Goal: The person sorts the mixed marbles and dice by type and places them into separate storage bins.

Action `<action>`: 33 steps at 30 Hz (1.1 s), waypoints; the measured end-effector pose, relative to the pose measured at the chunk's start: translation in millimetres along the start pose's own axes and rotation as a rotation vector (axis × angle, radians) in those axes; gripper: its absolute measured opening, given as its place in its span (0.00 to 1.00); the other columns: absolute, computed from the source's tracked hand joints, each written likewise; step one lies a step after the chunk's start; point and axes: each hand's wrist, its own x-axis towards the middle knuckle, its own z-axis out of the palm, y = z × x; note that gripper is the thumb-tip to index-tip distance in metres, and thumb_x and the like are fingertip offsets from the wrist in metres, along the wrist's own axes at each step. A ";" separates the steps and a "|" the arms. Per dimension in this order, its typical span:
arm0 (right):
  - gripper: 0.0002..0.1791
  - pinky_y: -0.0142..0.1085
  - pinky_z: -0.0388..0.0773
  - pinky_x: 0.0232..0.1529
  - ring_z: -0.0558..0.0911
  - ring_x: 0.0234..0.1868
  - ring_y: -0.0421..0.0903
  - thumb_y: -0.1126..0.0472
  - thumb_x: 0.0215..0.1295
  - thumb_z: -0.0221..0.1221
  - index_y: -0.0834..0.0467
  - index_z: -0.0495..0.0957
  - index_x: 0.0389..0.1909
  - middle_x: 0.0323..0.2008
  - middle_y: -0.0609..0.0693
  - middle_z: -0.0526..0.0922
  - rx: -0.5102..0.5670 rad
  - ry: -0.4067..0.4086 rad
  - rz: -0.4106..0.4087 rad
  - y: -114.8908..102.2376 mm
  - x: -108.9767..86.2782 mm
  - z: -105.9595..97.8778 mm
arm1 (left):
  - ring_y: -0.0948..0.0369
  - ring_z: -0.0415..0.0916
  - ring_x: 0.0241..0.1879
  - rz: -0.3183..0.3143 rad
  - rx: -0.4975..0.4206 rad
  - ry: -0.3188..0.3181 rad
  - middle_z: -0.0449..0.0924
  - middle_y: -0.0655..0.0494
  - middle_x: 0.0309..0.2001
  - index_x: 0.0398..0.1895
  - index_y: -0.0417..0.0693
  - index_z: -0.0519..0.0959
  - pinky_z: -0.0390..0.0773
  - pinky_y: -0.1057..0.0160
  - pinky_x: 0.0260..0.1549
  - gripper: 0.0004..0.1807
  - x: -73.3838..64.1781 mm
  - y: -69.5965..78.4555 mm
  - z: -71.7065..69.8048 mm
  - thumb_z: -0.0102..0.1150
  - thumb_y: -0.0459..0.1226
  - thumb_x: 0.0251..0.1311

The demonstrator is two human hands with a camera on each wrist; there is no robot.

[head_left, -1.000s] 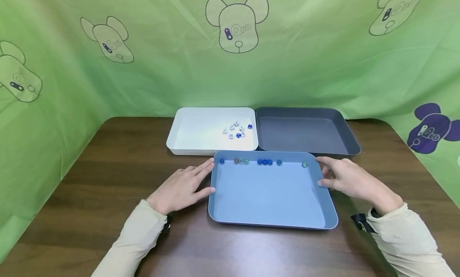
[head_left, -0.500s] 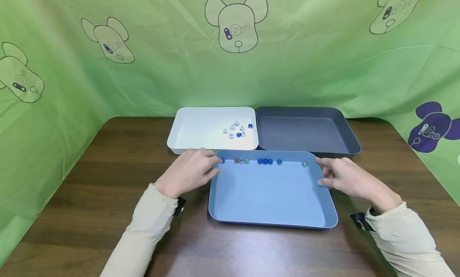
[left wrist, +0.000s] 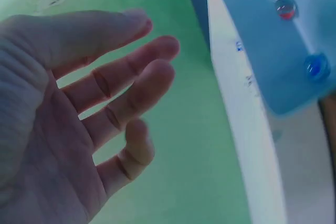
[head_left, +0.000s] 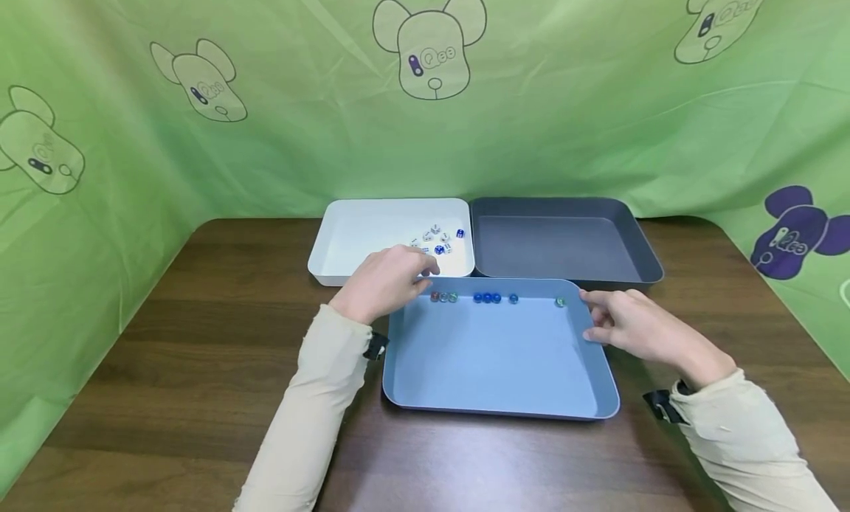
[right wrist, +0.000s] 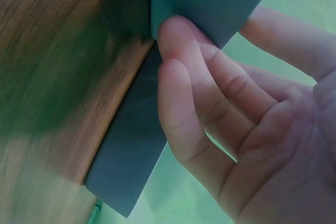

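My left hand (head_left: 388, 279) hovers above the upper left corner of the blue tray (head_left: 498, 364), fingers loosely bent. In the left wrist view nothing sits between its fingers. Along the tray's far wall lies a row of glass marbles: a reddish one (head_left: 434, 296), a clear one, a green one (head_left: 453, 296), several blue ones (head_left: 488, 298) and another green one (head_left: 560, 302) near the right corner. A further blue marble (left wrist: 317, 66) shows in the left wrist view; my left hand hides it from the head view. At the right wall, my right hand (head_left: 637, 327) pinches the blue tray's rim.
Behind the blue tray stand a white tray (head_left: 358, 235) with several white dice (head_left: 428, 235) and blue dice (head_left: 440, 249), and a dark grey tray (head_left: 558, 243). All rest on a brown wooden table (head_left: 219, 335). A green patterned cloth (head_left: 299, 128) hangs behind and at the sides.
My left hand has left the blue tray's left side and moved up and right, over its far left corner. My right hand stays on the right rim. The marbles look unmoved.
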 end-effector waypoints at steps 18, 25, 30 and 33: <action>0.09 0.34 0.62 0.25 0.59 0.19 0.35 0.69 0.59 0.69 0.66 0.78 0.34 0.54 0.74 0.79 -0.012 0.000 0.004 0.4 -5.4 1.0 | 0.57 0.70 0.21 -0.296 0.238 -0.053 0.81 0.51 0.24 0.31 0.44 0.88 0.80 0.55 0.24 0.09 20.7 14.9 35.2 0.60 0.28 0.66; 0.13 0.34 0.62 0.26 0.59 0.19 0.35 0.70 0.59 0.69 0.58 0.72 0.25 0.57 0.75 0.77 -0.001 0.005 -0.009 -1.1 -4.1 0.7 | 0.57 0.70 0.21 -0.337 0.339 -0.092 0.80 0.51 0.22 0.33 0.45 0.89 0.81 0.56 0.24 0.09 23.1 21.7 41.0 0.59 0.30 0.67; 0.17 0.34 0.63 0.27 0.60 0.21 0.35 0.70 0.58 0.68 0.55 0.69 0.22 0.54 0.73 0.79 0.005 0.010 -0.022 -2.2 -2.9 -0.1 | 0.58 0.68 0.20 -0.347 0.364 -0.102 0.79 0.51 0.22 0.34 0.44 0.89 0.81 0.57 0.24 0.08 21.7 21.9 43.7 0.60 0.30 0.67; 0.16 0.34 0.63 0.27 0.60 0.20 0.35 0.70 0.58 0.68 0.55 0.70 0.23 0.53 0.72 0.80 0.016 0.011 -0.031 -1.4 -3.3 -0.5 | 0.58 0.69 0.20 -0.345 0.390 -0.127 0.81 0.51 0.23 0.36 0.45 0.89 0.81 0.57 0.25 0.08 20.7 23.7 46.2 0.60 0.31 0.67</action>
